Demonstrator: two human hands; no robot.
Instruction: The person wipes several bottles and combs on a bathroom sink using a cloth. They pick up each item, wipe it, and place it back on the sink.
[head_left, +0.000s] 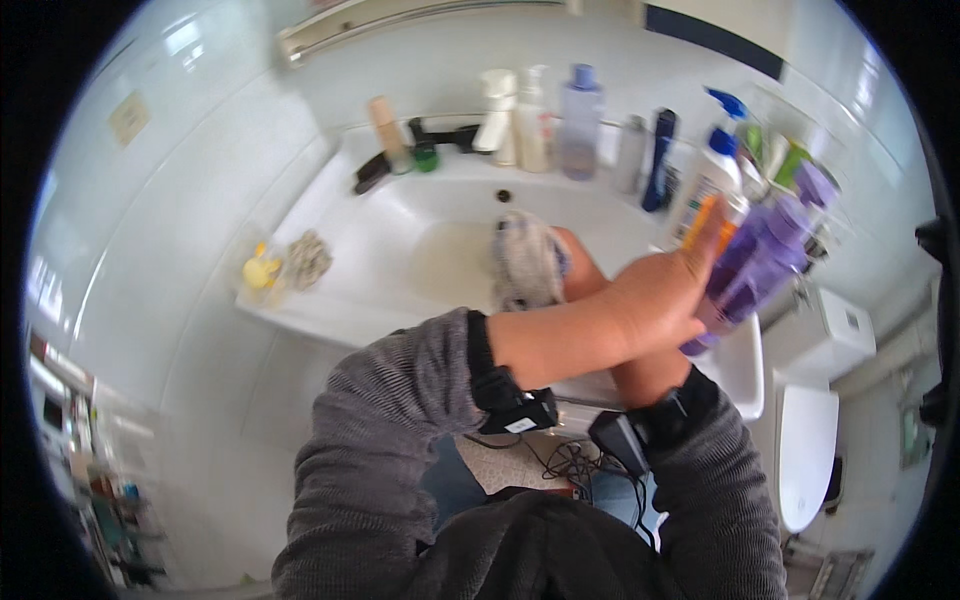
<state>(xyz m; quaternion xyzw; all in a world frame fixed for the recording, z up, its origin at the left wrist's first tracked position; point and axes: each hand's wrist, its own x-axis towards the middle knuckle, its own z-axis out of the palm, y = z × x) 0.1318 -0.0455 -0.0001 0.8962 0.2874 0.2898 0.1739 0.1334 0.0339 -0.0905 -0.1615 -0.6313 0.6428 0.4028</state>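
Observation:
My left arm crosses over the right one. My left hand [672, 290] reaches to the sink's right side, its fingers apart beside an orange bottle [705, 222] and purple pump bottles [765, 260]; whether it touches them I cannot tell. Beneath the left forearm, my right hand [583, 266] is over the basin, with a wet, grey-white sock [527, 262] draped over its fingers, which are hidden. Cloudy water [447, 262] lies in the white sink [350, 285]. Another crumpled greyish sock or cloth [308, 260] rests on the left rim.
A yellow figure [261, 270] sits at the left rim. Along the back stand a white faucet [497, 112], a clear lilac bottle [580, 125], a dark blue tube [660, 160] and a blue-topped pump bottle [710, 180]. A toilet [806, 450] is at right; cables [570, 462] hang below the sink.

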